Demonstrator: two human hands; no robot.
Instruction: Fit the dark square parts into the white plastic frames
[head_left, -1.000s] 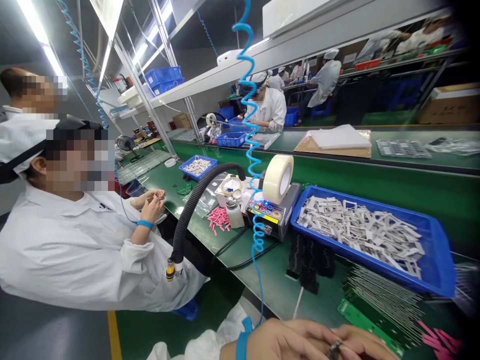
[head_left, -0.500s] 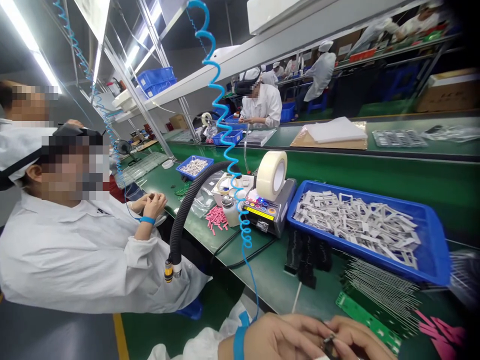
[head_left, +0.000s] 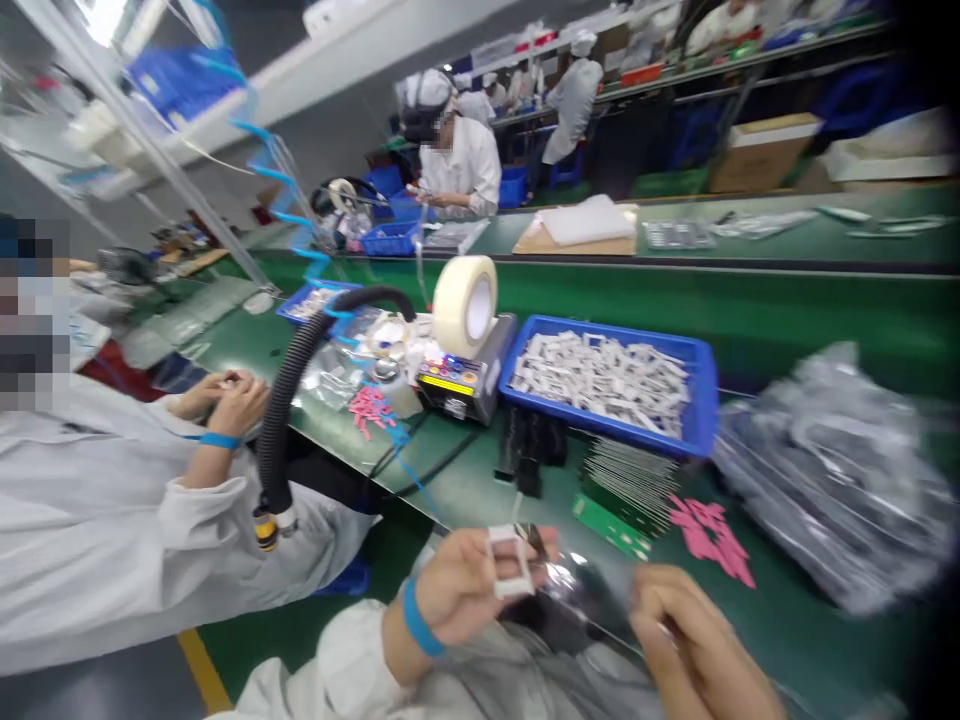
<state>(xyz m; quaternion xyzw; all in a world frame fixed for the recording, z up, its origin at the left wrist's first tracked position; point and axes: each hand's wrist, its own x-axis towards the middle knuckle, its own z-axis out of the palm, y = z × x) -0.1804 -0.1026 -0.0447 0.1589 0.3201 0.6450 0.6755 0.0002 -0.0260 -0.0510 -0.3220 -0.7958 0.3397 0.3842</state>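
Note:
My left hand (head_left: 457, 585), with a blue wrist strap, is palm up and holds a white rectangular frame (head_left: 511, 562) on its fingers. A small dark piece (head_left: 534, 541) lies by the fingertips. At the lower right, my right hand (head_left: 686, 640) has its fingers bent together around something too blurred to name. Between the two hands is a shiny clear plastic sheet or bag (head_left: 589, 600). Just beyond them lie a green circuit board (head_left: 611, 525), pink strips (head_left: 711, 535) and a stack of thin boards (head_left: 630, 480).
A blue tray (head_left: 709, 400) of white frames stands behind the boards, beside a tape roll (head_left: 465, 305) on a machine (head_left: 450, 390). Plastic bags (head_left: 840, 480) lie at right. A co-worker's sleeve (head_left: 217, 500) and a black hose (head_left: 289, 400) are at left.
My hands were close together around a small piece; now they are apart, with the white frame showing on my left hand. The view has turned right, bringing the plastic bags into sight.

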